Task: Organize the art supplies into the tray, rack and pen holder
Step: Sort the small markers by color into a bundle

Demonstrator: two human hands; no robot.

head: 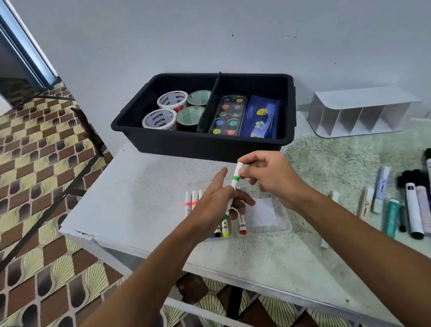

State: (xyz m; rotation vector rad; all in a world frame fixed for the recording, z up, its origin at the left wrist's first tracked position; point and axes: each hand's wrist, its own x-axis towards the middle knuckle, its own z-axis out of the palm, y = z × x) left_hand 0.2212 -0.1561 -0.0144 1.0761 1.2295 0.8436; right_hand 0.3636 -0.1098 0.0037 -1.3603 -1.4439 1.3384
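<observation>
Here, a white marker with a green band (235, 185) is held over the clear tray (276, 226), its long axis running from 1 o'clock at the cap end down to 7 o'clock. The right hand (270, 178) pinches its upper end with curled fingertips; the left hand (214, 204) holds the lower part, index finger stretched out. More markers (225, 228) lie in the tray beneath. At 12 o'clock on the desk (136, 189), the black bin (168, 142) holds tape rolls (161, 119) printed "Ninso".
</observation>
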